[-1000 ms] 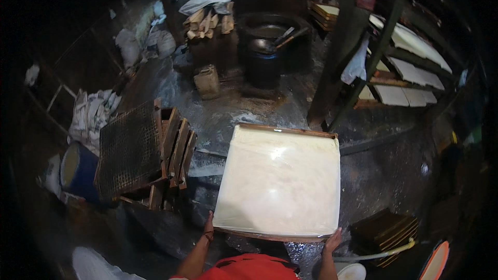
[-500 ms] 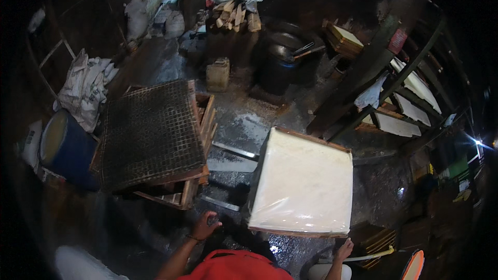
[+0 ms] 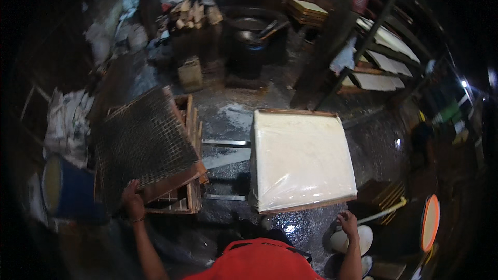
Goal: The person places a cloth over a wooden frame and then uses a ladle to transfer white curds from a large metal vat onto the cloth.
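Note:
My left hand point(image 3: 134, 200) grips the near edge of a dark woven mesh panel point(image 3: 145, 142). The panel lies askew over a stack of wooden frames point(image 3: 193, 192) on the left. To the right stands a square, wood-edged slab point(image 3: 303, 161), pale cream on top and wrapped in shiny clear film. Just off its near right corner is my right hand point(image 3: 348, 223), its fingers loosely bent and apart, with nothing in it.
Two metal rails point(image 3: 225, 142) run between the stack and the slab. A blue drum point(image 3: 72, 186) stands at left. Farther back are a large dark pot point(image 3: 251, 46), a jerrycan point(image 3: 190, 72) and a rack of pale sheets point(image 3: 381, 80). A white bucket point(image 3: 363, 238) sits near my right arm.
My left hand has moved left, from beside the frames onto the mesh panel's near edge, and the panel has turned askew. My right hand has come away from the slab's corner. The view has shifted.

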`<action>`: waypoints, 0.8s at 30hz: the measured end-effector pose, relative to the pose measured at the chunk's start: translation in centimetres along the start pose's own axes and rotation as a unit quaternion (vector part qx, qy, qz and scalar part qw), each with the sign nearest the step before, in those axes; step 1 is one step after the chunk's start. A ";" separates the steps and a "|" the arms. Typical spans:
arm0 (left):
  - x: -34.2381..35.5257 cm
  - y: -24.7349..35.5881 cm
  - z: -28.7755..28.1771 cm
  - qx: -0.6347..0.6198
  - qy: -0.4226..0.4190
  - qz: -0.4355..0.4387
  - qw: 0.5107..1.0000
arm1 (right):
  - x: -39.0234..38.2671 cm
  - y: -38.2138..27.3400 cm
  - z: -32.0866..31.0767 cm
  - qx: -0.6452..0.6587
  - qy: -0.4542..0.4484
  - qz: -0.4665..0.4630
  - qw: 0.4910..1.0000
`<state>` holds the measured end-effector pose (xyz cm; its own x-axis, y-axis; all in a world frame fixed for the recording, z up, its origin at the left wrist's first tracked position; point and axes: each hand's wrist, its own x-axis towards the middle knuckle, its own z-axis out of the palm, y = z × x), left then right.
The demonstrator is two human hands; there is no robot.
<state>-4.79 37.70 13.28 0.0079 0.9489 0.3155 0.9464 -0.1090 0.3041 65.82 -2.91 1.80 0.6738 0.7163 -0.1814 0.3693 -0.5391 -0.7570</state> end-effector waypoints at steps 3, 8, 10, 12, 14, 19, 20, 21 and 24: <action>3.2 3.4 -1.3 -0.005 0.046 0.042 0.998 | 0.8 -2.6 0.2 -0.003 -0.058 0.002 0.998; 4.8 23.5 -10.3 -0.089 0.095 0.196 0.972 | 5.9 -10.0 -1.0 -0.024 -0.120 -0.069 0.990; 3.2 30.1 -12.1 -0.175 0.146 0.174 0.958 | 8.2 -13.4 -1.5 0.008 -0.143 -0.097 0.985; 2.1 33.6 -12.5 -0.279 0.190 0.144 0.930 | 10.9 -15.8 -1.9 0.054 -0.168 -0.136 0.975; 0.5 37.1 -12.8 -0.392 0.229 0.107 0.884 | 13.8 -17.0 -2.7 0.094 -0.207 -0.158 0.961; 0.5 47.7 -7.4 -0.593 0.209 0.047 0.776 | 22.6 -13.9 -6.0 0.189 -0.131 -0.237 0.944; 1.3 45.9 -4.4 -0.544 0.206 0.048 0.812 | 23.0 -13.8 -6.8 0.256 -0.144 -0.199 0.935; 1.4 48.4 -2.6 -0.527 0.191 0.018 0.828 | 23.7 -12.1 -8.3 0.277 -0.166 -0.106 0.940; 0.4 55.2 3.8 -0.442 0.167 -0.134 0.871 | 24.4 -5.8 -12.1 0.256 -0.085 -0.056 0.961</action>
<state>48.72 33.15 26.73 -0.4095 0.8520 0.3263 0.2806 -0.2227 0.9336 87.87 12.33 9.33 0.5175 0.8428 -0.1476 0.0417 -0.1971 -0.9795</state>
